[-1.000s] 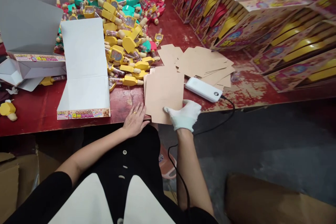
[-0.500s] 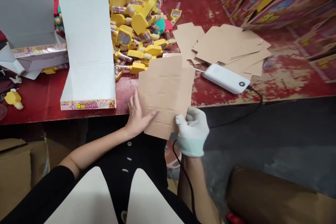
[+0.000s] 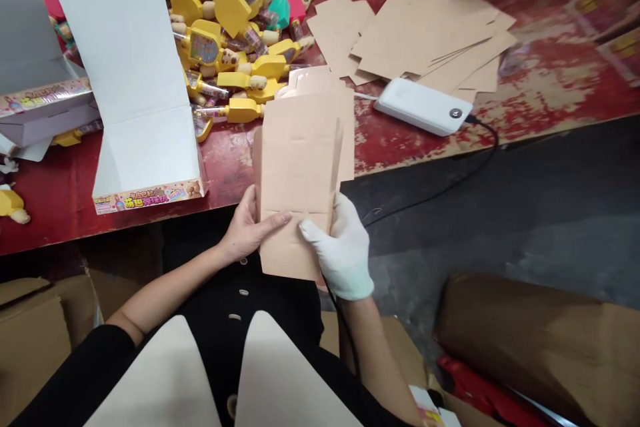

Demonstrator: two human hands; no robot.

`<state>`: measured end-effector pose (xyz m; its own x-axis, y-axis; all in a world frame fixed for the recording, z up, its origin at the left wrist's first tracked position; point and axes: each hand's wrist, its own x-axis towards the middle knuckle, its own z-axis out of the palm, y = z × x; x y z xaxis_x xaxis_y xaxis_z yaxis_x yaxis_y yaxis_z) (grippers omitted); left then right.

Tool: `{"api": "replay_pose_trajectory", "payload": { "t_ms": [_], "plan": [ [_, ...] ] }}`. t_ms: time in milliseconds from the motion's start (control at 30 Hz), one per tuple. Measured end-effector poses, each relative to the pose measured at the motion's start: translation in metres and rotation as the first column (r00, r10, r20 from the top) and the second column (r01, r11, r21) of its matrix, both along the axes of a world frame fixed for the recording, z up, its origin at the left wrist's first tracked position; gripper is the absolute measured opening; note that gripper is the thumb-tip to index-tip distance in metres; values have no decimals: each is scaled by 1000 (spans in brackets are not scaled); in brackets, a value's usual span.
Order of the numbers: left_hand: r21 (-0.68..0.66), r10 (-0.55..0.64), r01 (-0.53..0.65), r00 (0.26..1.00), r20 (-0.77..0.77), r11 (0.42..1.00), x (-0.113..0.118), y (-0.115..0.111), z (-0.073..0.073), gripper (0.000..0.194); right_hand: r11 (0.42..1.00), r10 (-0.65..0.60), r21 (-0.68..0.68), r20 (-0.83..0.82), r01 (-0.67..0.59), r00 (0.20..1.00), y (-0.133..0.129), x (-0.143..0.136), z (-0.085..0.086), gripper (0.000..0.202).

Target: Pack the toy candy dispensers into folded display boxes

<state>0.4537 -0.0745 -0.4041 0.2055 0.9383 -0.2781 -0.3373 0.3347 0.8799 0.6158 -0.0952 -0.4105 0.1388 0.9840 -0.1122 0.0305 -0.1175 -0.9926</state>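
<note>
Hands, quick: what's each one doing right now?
Left hand: bare, closed on the brown cardboard sheet, thumb on its face.
Right hand: white glove, closed on the same sheet's lower right edge.

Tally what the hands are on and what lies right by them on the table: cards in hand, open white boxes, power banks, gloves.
Brown card held by left hand and right hand: 1
Open white box: 1
White power bank: 1
Glove, on the right hand: 1
Total: 4
</note>
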Motion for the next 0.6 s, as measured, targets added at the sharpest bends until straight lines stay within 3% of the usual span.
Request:
{"api": "replay_pose_trajectory", "payload": {
  "t_ms": [133,333,600],
  "plan": [
    [-53,14,-12,999,29,999,-1,-9,4,73,994,105,-23,-112,-108,988,-3,-2,-3,65],
    [-118,46,-38,997,65,992,-2,-16,7,70,981,164,-87,-107,-173,981,-6,-1,-9,63],
    [-166,57,-30,985,166,986,-3,-16,6,72,985,141,-96,-55,-146,988,-6,-5,2,58]
  ]
}}
